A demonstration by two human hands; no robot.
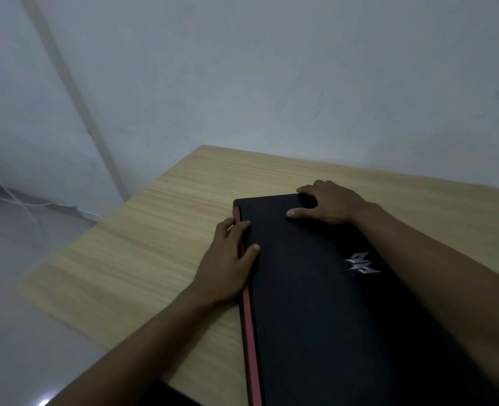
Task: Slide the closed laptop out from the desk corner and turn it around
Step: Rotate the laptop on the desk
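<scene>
Pale grey walls meet at a corner beyond a light wood-grain surface (160, 230); grey floor at 9 o'clock, a white cable (28, 212) trailing there.

Item: closed laptop (330, 303), black matte lid, red strip (249, 332) along its left edge, silver emblem (362, 263). It lies flat on the surface, running from 6 o'clock toward centre, its far end pointing to 12 o'clock, well apart from the wall.

Handling, as judged: rigid slab, fairly heavy, lid smooth enough to slip under flat palms; best gripped at the edges, not pressed mid-lid.

Left hand (227, 268): lies over the red edge, fingers (242, 227) curled round it, thumb on the lid. Right hand (327, 205): spread over the far right corner, fingertips hooked past the far edge, thumb flat on the lid. Both hold the laptop loosely.

Room: bare surface from 9 to 12 o'clock for swinging; the surface's left edge drops to floor, so keep the turn inboard.
</scene>
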